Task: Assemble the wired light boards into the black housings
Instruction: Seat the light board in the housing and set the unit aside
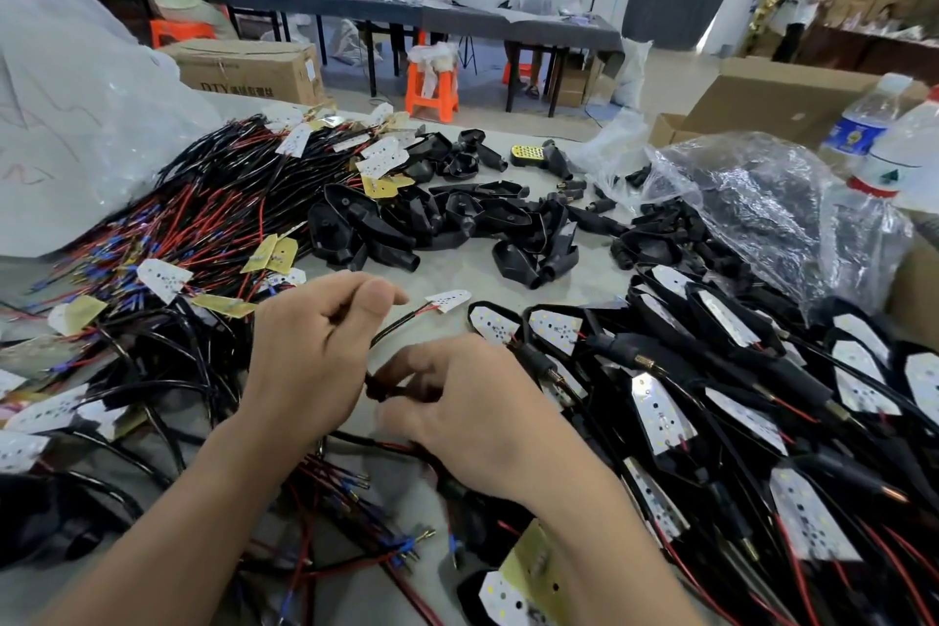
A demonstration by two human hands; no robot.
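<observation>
1. At the far left a clear plastic sheet point(76, 117) is lying heaped on the counter point(457, 272).
2. Just beside it, a tangled pile of wired light boards point(203, 219) is spreading across the counter's left half, with red and black leads and white or yellow boards mixed together.
3. The left hand point(315, 351) is hovering over the near edge of that pile. Its grip is clenched on a wire point(401, 320), which it is pinching between thumb and forefinger.
4. That wire is running up and right to a white light board point(449, 300), which is hanging just above the bare counter, outside any housing.
5. The right hand point(472, 417) is sitting just beside the left. Its grip is curling round a small black piece point(378, 389) at the wire's lower end; what that piece is cannot be told.
6. Behind the hands, loose black housings point(447, 214) are lying scattered mid-counter.
7. To the right, filled housings point(711, 371) with white boards seated in them are lying stacked together.
8. Beyond them a crumpled plastic bag point(737, 198) is holding more black parts, and two water bottles point(864, 127) are standing at the far right.
</observation>
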